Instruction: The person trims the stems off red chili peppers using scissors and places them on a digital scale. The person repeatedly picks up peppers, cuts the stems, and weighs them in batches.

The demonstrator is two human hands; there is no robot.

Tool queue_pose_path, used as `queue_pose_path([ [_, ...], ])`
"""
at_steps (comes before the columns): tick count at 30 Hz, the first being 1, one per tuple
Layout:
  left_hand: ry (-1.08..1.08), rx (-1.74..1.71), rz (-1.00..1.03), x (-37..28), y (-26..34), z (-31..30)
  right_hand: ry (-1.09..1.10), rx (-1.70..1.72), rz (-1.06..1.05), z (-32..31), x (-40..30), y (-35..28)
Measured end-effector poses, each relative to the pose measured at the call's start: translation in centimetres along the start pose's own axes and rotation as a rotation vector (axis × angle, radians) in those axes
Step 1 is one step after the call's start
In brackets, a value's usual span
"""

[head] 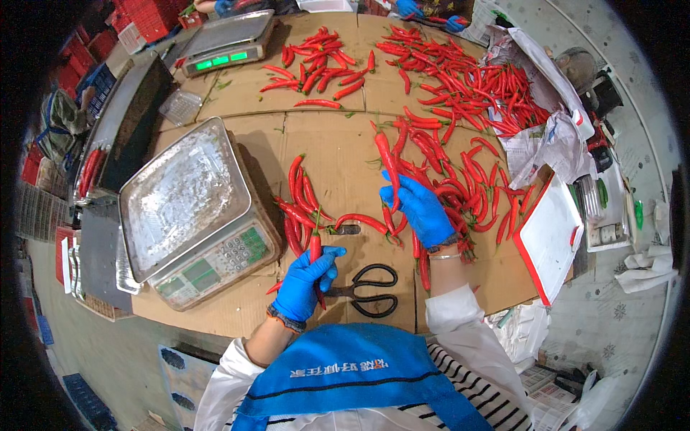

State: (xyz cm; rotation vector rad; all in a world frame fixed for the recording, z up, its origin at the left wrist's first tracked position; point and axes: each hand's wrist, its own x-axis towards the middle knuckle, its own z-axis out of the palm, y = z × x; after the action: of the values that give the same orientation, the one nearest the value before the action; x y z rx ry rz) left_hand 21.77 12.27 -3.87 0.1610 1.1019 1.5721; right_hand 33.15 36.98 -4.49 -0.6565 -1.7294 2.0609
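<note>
In a blue glove, my left hand grips a red chili pepper with its green stem pointing away from me. My right hand, also gloved in blue, holds another red chili by its lower part, above the near heap of chilies. Several chilies lie in a small group beyond my left hand. Black-handled scissors rest on the cardboard just right of that hand, their blades partly hidden by it. A weighing scale with a bare metal pan stands to the left.
A second scale with a lit green display stands at the far left. Chilies spill from a paper-lined white container at the far right. A red-rimmed white tray lies at the right edge. Other people's gloved hands show across the table.
</note>
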Motion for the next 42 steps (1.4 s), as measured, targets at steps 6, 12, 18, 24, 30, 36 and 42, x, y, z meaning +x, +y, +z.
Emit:
queue_pose_path([
  [6,-0.070,-0.243,-0.030,0.8,0.0,-0.4,0.005,-0.011,0.007,2.4,-2.7,-2.5],
  [12,-0.179,-0.320,0.111,3.1,2.0,0.5,0.001,-0.060,0.011,6.8,-5.3,-4.3],
  [18,-0.311,-0.439,0.101,3.9,2.3,1.7,-0.054,0.033,0.035,9.0,-6.8,-3.3],
  [24,-0.331,-0.620,0.031,3.8,1.8,1.7,-0.054,0.028,0.046,9.1,-7.5,-1.5],
  [30,-0.292,-0.584,0.047,3.3,1.4,1.5,-0.074,-0.105,0.064,9.0,-7.7,-2.0],
  [36,-0.396,-0.650,0.017,2.4,0.3,1.1,-0.139,-0.171,0.158,9.1,-8.3,-2.0],
  [42,-0.324,-0.629,0.089,1.5,0.1,-0.3,-0.068,-0.472,-0.025,8.4,-10.8,1.6],
])
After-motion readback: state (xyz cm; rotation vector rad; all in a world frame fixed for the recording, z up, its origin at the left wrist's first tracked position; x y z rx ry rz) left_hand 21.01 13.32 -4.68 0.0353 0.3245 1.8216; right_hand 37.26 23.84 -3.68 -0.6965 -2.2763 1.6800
